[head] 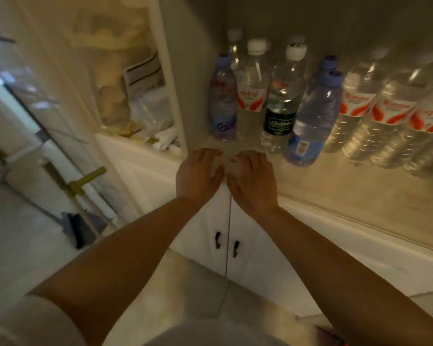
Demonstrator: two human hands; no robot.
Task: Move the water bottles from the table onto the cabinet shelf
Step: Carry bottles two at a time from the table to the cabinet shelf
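Several water bottles stand on the cabinet shelf [335, 186]. At the left is a blue-capped bottle [223, 98], then a red-labelled one [251, 96], a dark-labelled one [280, 108] and a blue-labelled one [313, 121]. More red-labelled bottles [390, 116] fill the right side. My left hand [198, 174] and my right hand [251, 178] hover side by side at the shelf's front edge, fingers loosely bent, holding nothing, just short of the bottles.
Below the shelf are two white cabinet doors [245, 236] with dark handles. To the left, an open compartment [135, 96] holds bags and packets. A glass door [35, 108] stands open further left. The floor is pale tile.
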